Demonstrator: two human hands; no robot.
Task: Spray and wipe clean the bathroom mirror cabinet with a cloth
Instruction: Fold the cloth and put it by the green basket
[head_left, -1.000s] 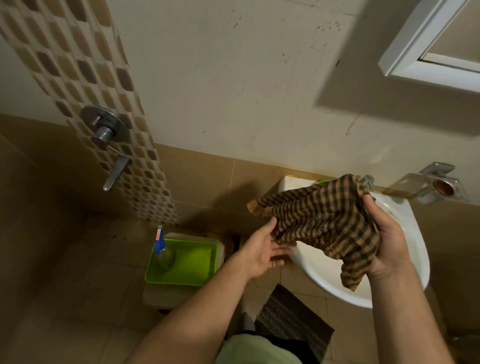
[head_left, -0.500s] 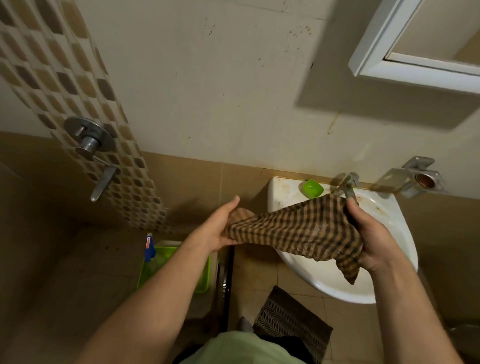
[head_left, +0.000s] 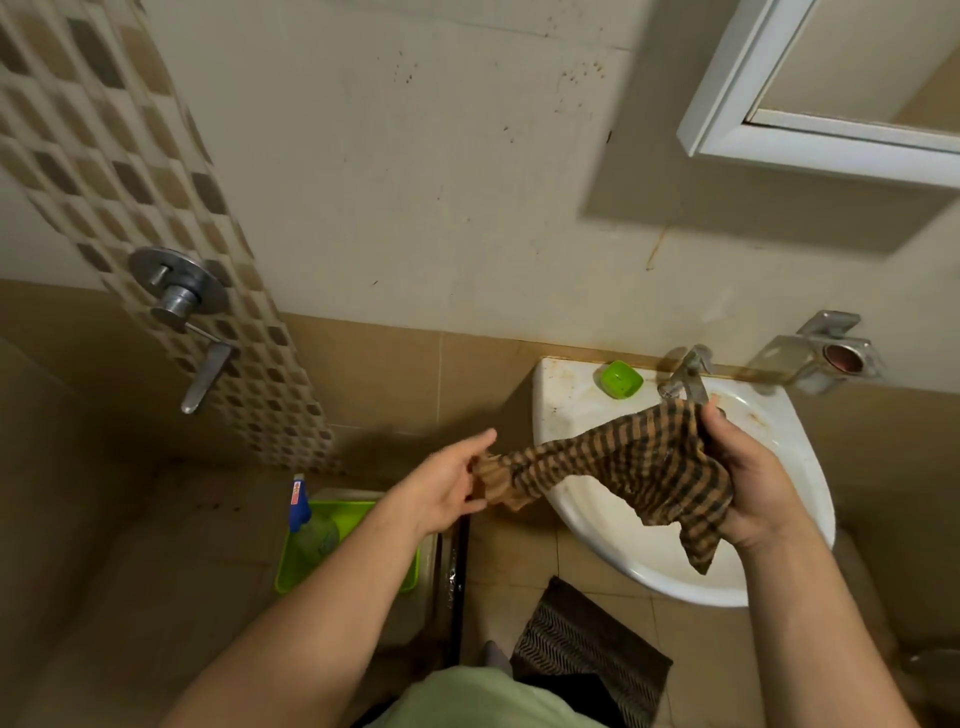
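Note:
A brown checked cloth (head_left: 623, 462) is stretched between both hands over the left side of the white sink (head_left: 789, 447). My left hand (head_left: 447, 488) pinches its left corner just left of the sink. My right hand (head_left: 748, 483) grips the bunched right end above the basin, a tail hanging below. The white-framed mirror cabinet (head_left: 727, 109) hangs on the wall at the upper right. A spray bottle (head_left: 306, 525) with a blue head stands in a green tray (head_left: 291, 566) on the floor, below my left forearm.
A tap (head_left: 685, 374) and a small green dish (head_left: 621, 378) sit at the back of the sink. A metal holder (head_left: 826, 353) sticks out of the wall to the right. A shower mixer valve (head_left: 182, 301) is on the mosaic strip at left. A dark mat (head_left: 587, 639) lies below the sink.
My left hand took hold of the cloth's left corner and pulled it leftward, spreading the cloth out. The cloth dropped lower over the sink. The view tilted up slightly.

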